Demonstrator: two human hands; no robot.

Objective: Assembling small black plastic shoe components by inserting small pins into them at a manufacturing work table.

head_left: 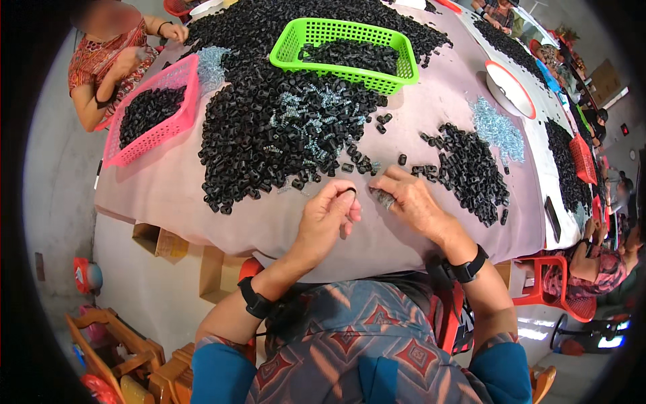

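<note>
My left hand [321, 221] is closed, pinching a small black plastic part [350, 191] between thumb and fingertips just above the near side of the table. Close by on its right, my right hand [420, 209] is curled shut around a bunch of small metal springs [383, 198]. Beyond both hands spreads a large heap of black plastic parts [235, 145], with loose springs [313, 101] scattered over it. A smaller pile of black parts [471, 172] lies to the right, beside a mound of springs [498, 128].
A green basket [336, 73] holding black parts stands on the far heap. At the left is a pink basket [151, 147] of black parts, near a seated person [101, 60]. A red-rimmed white bowl [515, 101] sits at the right; other people work at tables beyond.
</note>
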